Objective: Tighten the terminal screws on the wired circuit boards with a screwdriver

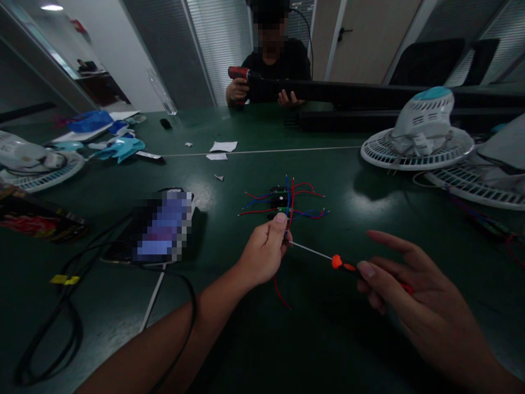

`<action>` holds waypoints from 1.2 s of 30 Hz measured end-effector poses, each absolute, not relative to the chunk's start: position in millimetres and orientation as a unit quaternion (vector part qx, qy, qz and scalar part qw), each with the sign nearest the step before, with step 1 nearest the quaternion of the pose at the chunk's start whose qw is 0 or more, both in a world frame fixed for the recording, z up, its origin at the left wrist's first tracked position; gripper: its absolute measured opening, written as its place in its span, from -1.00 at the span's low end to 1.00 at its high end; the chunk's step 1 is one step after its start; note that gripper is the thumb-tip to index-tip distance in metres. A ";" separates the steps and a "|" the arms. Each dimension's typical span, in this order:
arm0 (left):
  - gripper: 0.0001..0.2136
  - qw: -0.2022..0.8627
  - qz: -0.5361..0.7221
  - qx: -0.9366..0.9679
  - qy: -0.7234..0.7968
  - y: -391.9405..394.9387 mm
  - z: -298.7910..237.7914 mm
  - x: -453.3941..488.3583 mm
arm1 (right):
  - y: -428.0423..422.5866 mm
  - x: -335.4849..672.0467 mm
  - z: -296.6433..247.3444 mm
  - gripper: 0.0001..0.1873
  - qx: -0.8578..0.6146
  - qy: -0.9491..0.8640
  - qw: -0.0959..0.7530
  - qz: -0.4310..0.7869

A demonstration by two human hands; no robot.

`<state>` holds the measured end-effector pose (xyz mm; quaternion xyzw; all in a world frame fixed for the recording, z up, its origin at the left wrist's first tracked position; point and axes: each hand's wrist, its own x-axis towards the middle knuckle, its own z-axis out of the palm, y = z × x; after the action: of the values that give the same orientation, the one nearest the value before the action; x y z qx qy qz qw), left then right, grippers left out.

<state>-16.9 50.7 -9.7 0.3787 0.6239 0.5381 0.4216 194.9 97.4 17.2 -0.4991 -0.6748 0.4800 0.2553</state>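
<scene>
My right hand (414, 290) grips a screwdriver (343, 264) with an orange-and-black handle between thumb and fingers, the index finger stretched out. Its thin metal shaft points left, and its tip meets the piece in my left hand (264, 249). That hand is closed on a small wired circuit board, mostly hidden by thumb and fingers. A red wire (281, 294) hangs below the hand, while red and blue wires rise above the thumb. Just beyond lie several similar small boards (280, 201) with red and blue leads spreading to both sides.
On the left are a phone (164, 227), black cables (77, 323) and a dark can-like package (36, 216). White fan parts (418, 150) stand at the right; another (45, 167) is far left. Across the green table, a person (283, 65) holds a red power drill (238, 73) by long black bars.
</scene>
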 end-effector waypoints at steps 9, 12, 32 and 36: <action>-0.50 0.412 0.528 0.386 0.635 50.5 -8.4 -16.6 | 97.6 193.9 23.1 -0.28 -0.521 -0.678 0.202 0.477; -0.50 0.415 0.529 0.385 0.633 50.4 -9.1 -16.5 | 98.5 194.6 21.5 -0.30 -0.516 -0.688 0.205 0.466; -0.51 0.422 0.533 0.389 0.622 50.3 -8.3 -16.7 | 98.0 194.3 19.3 -0.28 -0.513 -0.676 0.246 0.468; -0.49 0.423 0.538 0.378 0.623 51.0 -8.0 -16.7 | 96.9 193.2 20.9 -0.26 -0.534 -0.655 0.206 0.493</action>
<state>-16.7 51.0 -8.0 0.3780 0.6234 0.5381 0.4230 193.2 96.9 20.9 -0.5339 -0.6553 0.4929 0.2064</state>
